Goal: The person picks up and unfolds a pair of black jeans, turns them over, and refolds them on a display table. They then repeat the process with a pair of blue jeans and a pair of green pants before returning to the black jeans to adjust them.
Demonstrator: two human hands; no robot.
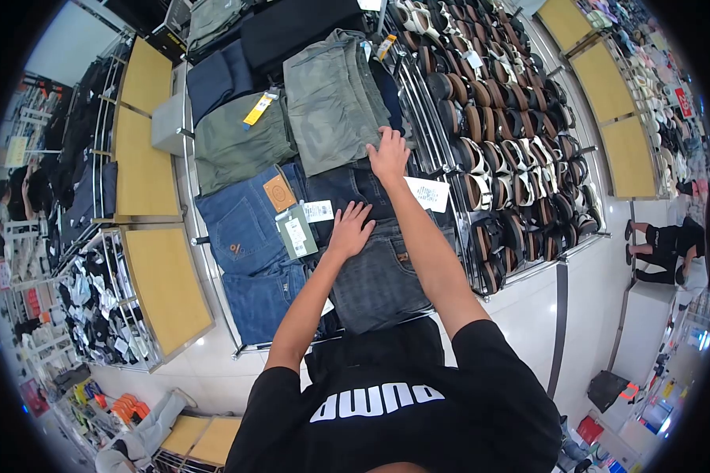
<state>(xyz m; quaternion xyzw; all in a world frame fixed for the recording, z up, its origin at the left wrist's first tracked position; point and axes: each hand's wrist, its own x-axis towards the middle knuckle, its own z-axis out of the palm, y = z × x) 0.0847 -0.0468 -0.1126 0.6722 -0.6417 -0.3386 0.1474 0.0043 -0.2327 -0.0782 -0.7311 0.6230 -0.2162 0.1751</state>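
Note:
My left hand (352,230) lies flat with its fingers spread, at the border between a pair of faded black jeans (371,280) and the dark blue jeans (343,188) behind them. Farther back, my right hand (389,156) rests on the lower right edge of folded camouflage trousers (323,102). Its fingers are apart and slightly bent, and their tips touch the cloth. Paper tags (318,210) lie just beyond my left hand, and a larger white label (427,194) sits beside my right forearm.
Blue jeans (241,213) and green trousers (244,140) are stacked on the left of the metal-railed display. Rows of sandals (521,142) fill the rack on the right. Yellow-topped fixtures (166,276) stand across the left aisle. Another person (670,244) is at the far right.

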